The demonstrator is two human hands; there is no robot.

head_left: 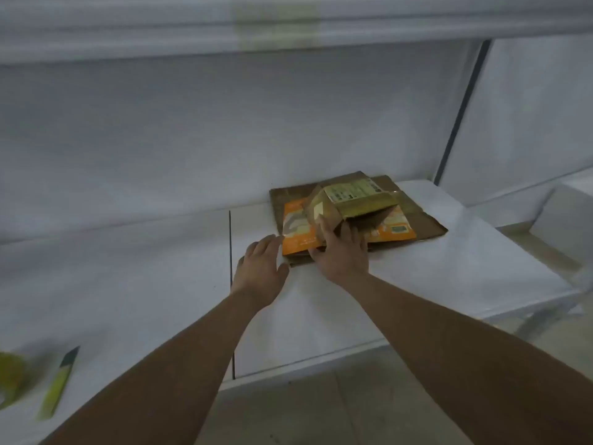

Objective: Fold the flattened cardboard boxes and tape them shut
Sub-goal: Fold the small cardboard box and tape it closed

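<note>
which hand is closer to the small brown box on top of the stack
Right. The right hand touches the small brown box on its near side; the left hand is apart, beside the orange cardboard.

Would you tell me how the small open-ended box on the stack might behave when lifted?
Probably light: the small box is hollow, with one end open. It may skew under the right hand, since that end gapes. It could slide on the flattened cardboard.
</note>
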